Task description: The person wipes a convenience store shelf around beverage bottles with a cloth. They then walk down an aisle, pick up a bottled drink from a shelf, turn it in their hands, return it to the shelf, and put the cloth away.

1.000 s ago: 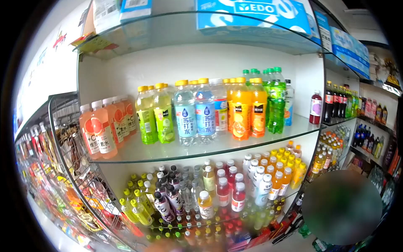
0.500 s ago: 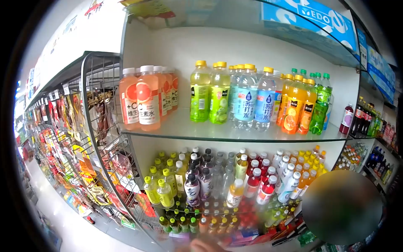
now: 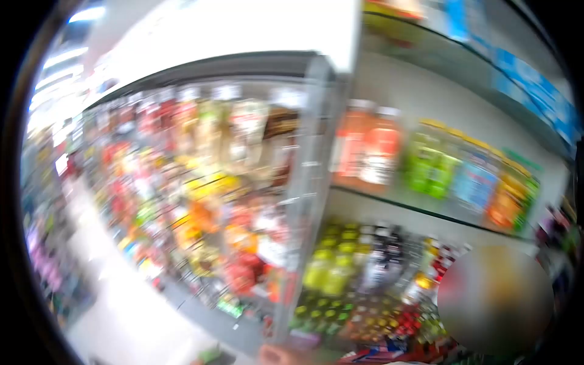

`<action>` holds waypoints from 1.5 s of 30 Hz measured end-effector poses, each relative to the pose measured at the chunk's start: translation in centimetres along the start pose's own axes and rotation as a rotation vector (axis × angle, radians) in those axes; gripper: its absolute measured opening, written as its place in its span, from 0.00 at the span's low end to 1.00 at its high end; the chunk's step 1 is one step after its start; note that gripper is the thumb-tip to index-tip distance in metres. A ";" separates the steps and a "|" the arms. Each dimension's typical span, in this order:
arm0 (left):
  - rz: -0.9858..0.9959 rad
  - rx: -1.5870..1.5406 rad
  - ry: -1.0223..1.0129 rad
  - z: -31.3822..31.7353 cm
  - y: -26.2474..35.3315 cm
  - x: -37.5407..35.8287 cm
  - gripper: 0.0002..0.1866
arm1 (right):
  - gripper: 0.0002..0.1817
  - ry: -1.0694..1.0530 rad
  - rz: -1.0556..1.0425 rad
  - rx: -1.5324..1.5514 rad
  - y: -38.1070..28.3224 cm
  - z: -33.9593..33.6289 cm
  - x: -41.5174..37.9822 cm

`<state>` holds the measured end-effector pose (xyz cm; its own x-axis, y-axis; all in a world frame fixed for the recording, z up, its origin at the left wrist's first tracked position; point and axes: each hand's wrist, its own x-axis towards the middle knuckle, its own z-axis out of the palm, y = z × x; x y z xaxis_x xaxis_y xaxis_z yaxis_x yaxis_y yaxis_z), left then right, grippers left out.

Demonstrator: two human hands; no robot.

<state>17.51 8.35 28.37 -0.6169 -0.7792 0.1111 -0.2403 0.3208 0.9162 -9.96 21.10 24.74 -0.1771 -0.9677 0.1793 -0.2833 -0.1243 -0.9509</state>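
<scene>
At the bottom edge, a small blurred piece of skin (image 3: pixel 277 354) shows, which seems to be part of my left hand. Its fingers cannot be made out, nor whether it holds anything. It is nearest to the foot of the drinks shelf, below the rows of small green-capped bottles (image 3: pixel 322 313). My right hand is out of view. Above stand yellow-green bottles (image 3: pixel 337 274) and dark-capped bottles (image 3: pixel 383 258), with pink bottles (image 3: pixel 380 149) on the glass shelf (image 3: pixel 420 210).
To the left runs a wire rack (image 3: pixel 298 201) hung with colourful packets (image 3: pixel 201 207). A pale floor aisle (image 3: pixel 134 310) lies beside it. Blue cartons (image 3: pixel 529 79) sit on the top shelf. A round blurred patch (image 3: pixel 496 301) hides the lower right.
The view has swung left and tilted, so the shelf sits further right and more of the rack and aisle shows. The picture is now smeared by motion.
</scene>
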 end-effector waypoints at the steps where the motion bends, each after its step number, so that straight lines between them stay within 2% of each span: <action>1: -0.049 0.077 0.050 -0.9 0.6 -0.9 0.16 | 0.08 -0.121 0.080 0.133 1.0 1.5 1.0; 3: 0.051 0.162 0.113 -1.8 -0.7 -0.7 0.14 | 0.08 -0.213 0.010 -0.106 -1.8 2.6 3.3; 5: 0.111 0.030 0.201 -2.5 0.7 -1.7 0.12 | 0.09 -0.294 -0.187 -0.231 -1.2 4.1 5.1; 7: 0.074 0.275 0.306 -2.7 0.7 -4.0 0.12 | 0.09 -0.486 -0.014 -0.193 -1.2 5.2 6.3; 8: 0.000 0.284 0.404 -1.9 0.5 -5.7 0.12 | 0.09 -0.606 -0.039 -0.183 -2.0 5.9 6.5; 10: -0.029 0.295 0.441 -1.3 -0.1 -8.3 0.12 | 0.08 -0.695 0.224 -0.032 -3.2 7.4 7.0; 11: -0.059 0.302 0.487 -0.8 -0.1 -9.8 0.12 | 0.08 -0.749 0.210 -0.034 -2.3 8.1 7.1; 13: -0.235 0.359 0.590 0.9 -0.5 -13.2 0.13 | 0.09 -0.812 -0.061 -0.114 -0.9 9.6 7.1; 14: -0.305 0.400 0.631 1.7 -0.5 -14.5 0.14 | 0.10 -0.916 0.101 -0.135 -1.5 9.6 7.5; 15: -0.332 0.416 0.645 2.6 0.5 -15.0 0.14 | 0.10 -0.944 0.096 -0.115 -1.6 9.8 8.3; 18: -0.605 0.362 0.731 4.8 1.3 -16.9 0.15 | 0.10 -1.023 -0.148 -0.078 -1.0 11.6 9.5; 21: -0.674 0.286 0.834 5.9 2.7 -16.6 0.16 | 0.11 -1.103 -0.202 -0.015 -0.4 13.6 10.4; 23: -0.657 0.255 0.848 5.1 2.3 -16.3 0.16 | 0.10 -1.120 -0.201 0.061 1.1 15.2 11.2; 25: -0.681 0.043 0.840 3.3 1.5 -15.8 0.16 | 0.10 -1.127 -0.194 0.136 1.0 16.6 12.3; 27: -0.615 0.142 0.822 0.8 0.4 -15.2 0.15 | 0.09 -1.095 -0.065 0.051 0.5 17.8 13.7; 28: -0.546 0.232 0.803 -0.7 -0.4 -14.9 0.15 | 0.08 -1.021 -0.156 0.009 0.3 18.4 14.5; 29: -0.548 0.239 0.795 -2.3 -1.2 -14.8 0.15 | 0.08 -1.015 -0.152 0.017 0.5 19.1 15.2; 31: -0.412 0.298 0.732 -5.4 -3.3 -13.3 0.13 | 0.07 -1.024 -0.024 0.087 1.5 20.1 17.5; 33: -0.401 0.345 0.703 -8.7 -4.5 -11.1 0.13 | 0.07 -1.013 -0.018 0.060 4.3 21.2 19.2; 35: -0.359 0.463 0.628 -11.9 -5.1 -8.3 0.14 | 0.05 -1.012 0.072 0.177 6.0 22.2 21.0; 36: -0.269 0.472 0.630 -12.9 -5.8 -6.7 0.13 | 0.05 -1.015 0.069 0.181 6.8 22.4 21.8; 38: -0.286 0.434 0.578 -14.8 -7.0 -3.4 0.13 | 0.05 -0.884 0.153 0.222 8.7 23.3 24.2; 39: -0.305 0.383 0.523 -15.7 -7.7 -1.9 0.13 | 0.05 -0.889 0.155 0.227 9.6 23.9 25.7; 40: -0.235 0.353 0.504 -16.7 -8.8 -0.5 0.13 | 0.05 -0.851 0.229 0.231 10.8 24.3 27.3; 41: -0.249 0.349 0.506 -17.7 -10.1 0.6 0.13 | 0.05 -0.814 0.303 0.234 12.3 24.7 29.0; 43: -0.158 0.378 0.489 -20.2 -12.1 3.1 0.13 | 0.05 -0.854 0.346 0.278 13.7 26.3 32.9; 45: -0.190 0.406 0.487 -23.4 -11.8 5.6 0.13 | 0.05 -0.842 0.330 0.268 13.7 28.0 37.0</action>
<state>34.40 -12.41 27.16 -0.1493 -0.9662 0.2102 -0.6338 0.2567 0.7296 6.02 -22.55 11.30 0.5593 -0.7900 -0.2511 -0.0952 0.2397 -0.9662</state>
